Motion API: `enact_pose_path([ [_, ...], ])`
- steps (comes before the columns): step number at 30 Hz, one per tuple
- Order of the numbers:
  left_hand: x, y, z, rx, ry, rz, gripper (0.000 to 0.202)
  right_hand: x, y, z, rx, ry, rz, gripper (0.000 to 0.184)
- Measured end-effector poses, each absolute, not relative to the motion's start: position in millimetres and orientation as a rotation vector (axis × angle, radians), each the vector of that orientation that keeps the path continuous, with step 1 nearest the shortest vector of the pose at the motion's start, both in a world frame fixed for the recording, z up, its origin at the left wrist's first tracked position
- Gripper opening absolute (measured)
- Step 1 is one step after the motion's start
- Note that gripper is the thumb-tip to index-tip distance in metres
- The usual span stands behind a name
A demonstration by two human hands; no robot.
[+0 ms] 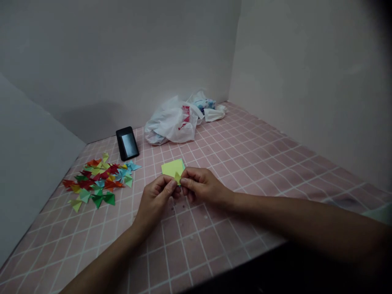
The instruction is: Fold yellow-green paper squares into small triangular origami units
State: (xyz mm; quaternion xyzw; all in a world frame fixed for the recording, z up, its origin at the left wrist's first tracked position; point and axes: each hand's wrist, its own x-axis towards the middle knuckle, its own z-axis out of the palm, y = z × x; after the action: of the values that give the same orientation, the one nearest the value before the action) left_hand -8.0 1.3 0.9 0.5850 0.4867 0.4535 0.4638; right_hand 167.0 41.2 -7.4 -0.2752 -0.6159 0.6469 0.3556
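Yellow paper square is pinched between both hands just above the pink grid-lined tabletop, with a small folded corner poking out by the fingertips. Left hand and right hand close in from either side, thumbs and fingers nearly shut on its near edge, which leaves the far part free; the dim view makes the exact fold hard to read. Left of them lies a heap of folded colored paper pieces, with a black phone and a white plastic bag farther back by the wall.
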Motion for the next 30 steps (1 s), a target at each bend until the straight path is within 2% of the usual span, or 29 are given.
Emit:
enact_pose_path([
  [5, -8, -1, 2, 1.480, 1.261, 1.196, 0.015, 168, 41, -7, -0.707, -1.795, 1.382, 0.018],
  [10, -7, -4, 5, 1.557, 1.276, 1.249, 0.018, 167, 40, -11, -0.603, -1.695, 1.597, 0.017],
  [14, -3, 0, 3, 1.401, 1.200, 1.307, 0.009, 166, 45, -14, -0.581, -1.613, 1.626, 0.019],
  [18, -2, 2, 1, 1.297, 1.114, 1.395, 0.020, 167, 50, -14, -0.529, -1.535, 1.758, 0.026],
  [23, -4, 2, 1, 1.350, 1.109, 1.389, 0.013, 166, 51, -17, -0.466, -1.433, 1.874, 0.025],
  [30, -5, 3, 0, 1.310, 1.116, 1.401, 0.016, 165, 51, -19, -0.470, -1.359, 1.940, 0.021],
])
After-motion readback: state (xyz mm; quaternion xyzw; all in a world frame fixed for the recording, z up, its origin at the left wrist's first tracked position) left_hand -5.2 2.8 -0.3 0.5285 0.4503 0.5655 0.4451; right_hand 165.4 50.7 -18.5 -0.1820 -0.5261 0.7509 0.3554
